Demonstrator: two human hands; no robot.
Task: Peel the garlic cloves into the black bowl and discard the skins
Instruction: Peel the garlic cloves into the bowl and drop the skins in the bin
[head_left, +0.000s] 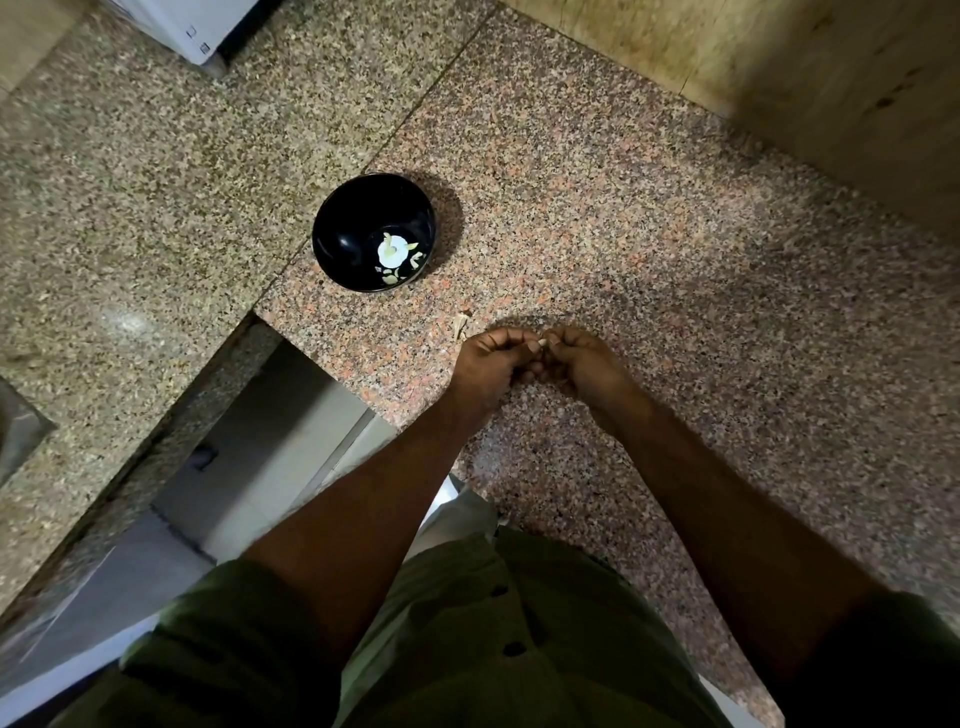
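Forearms reach forward over desk (675, 260) | left hand (493, 364), right hand (587, 364) curled, fingertips meeting, pinching something small, unclear | black bowl (337, 234) far-left

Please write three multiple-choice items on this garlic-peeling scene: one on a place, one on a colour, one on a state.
1. Where does the bowl stand relative to the hands?
A. Ahead and to the left
B. Directly behind them
C. Far right

2. What colour is the bowl?
A. White
B. Black
C. Red

3. How are the hands?
A. Flat on the counter
B. Apart at the sides
C. Together, fingers curled

Answers: 1 A, it stands on the granite counter beyond the left hand. 2 B, glossy black around pale pieces. 3 C, right hand meets the left, grip contents hidden.
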